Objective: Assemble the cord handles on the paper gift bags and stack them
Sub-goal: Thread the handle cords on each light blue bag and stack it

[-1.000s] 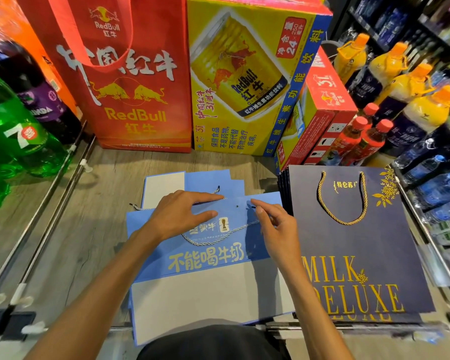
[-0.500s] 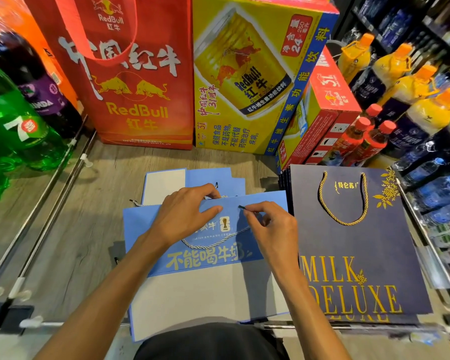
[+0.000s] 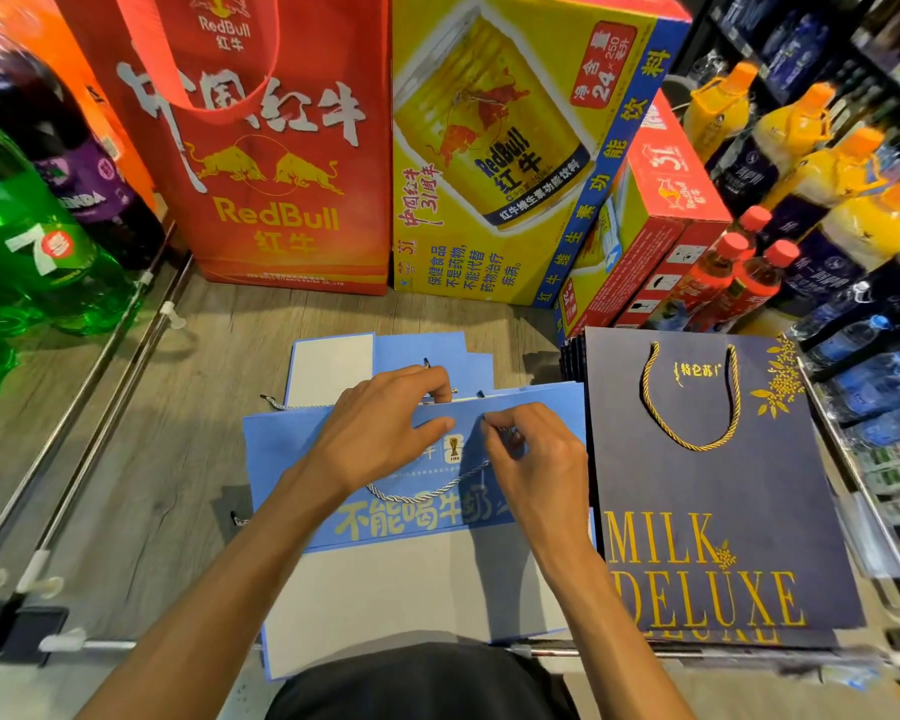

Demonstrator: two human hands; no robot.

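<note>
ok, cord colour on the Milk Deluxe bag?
Gold twisted cord on the navy bag; head view shows it best.

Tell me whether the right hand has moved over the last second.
Yes. The right hand has edged left, toward the FIFA badge on the blue bag, fingers now curled, pinching the cord.

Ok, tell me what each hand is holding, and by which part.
The left hand grips the blue bag by its top edge, thumb on the front. The right hand pinches the silver cord by its free end, near that edge.
</note>
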